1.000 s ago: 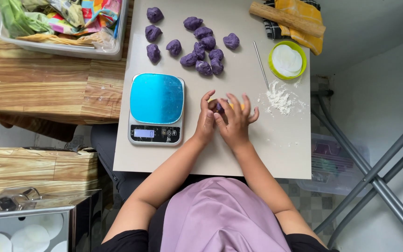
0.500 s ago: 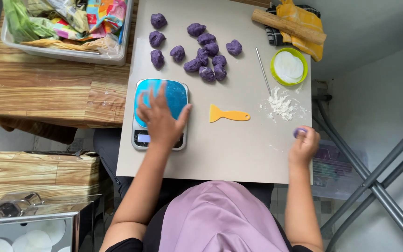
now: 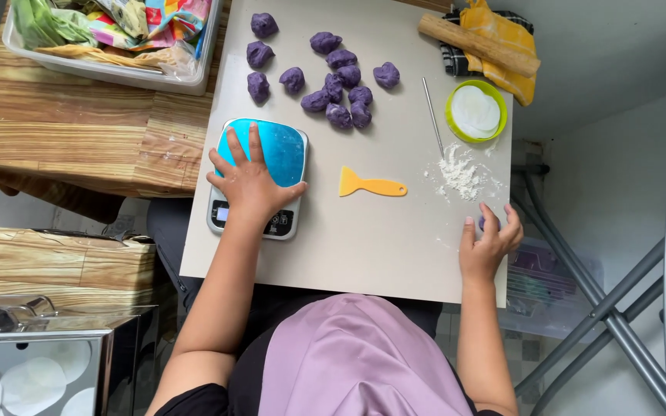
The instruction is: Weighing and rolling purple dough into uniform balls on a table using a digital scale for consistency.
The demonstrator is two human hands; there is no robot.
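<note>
Kitchen scale, blue glossy platform on a grey base, was set at the left edge of the pale worktop. Left hand was laid flat on it, fingers spread, nothing grasped. Right hand was curled around a small purple dough piece at the right edge. Soft purple dough lumps were clustered at the far edge; an orange plastic scraper was placed mid-worktop, near loose white flour.

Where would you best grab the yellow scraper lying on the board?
By the narrow handle of the yellow scraper, which points right toward the flour pile. It lies flat with its wide blade to the left, so pinching the handle from above, coming from the right, looks easiest; nothing crowds it.
</note>
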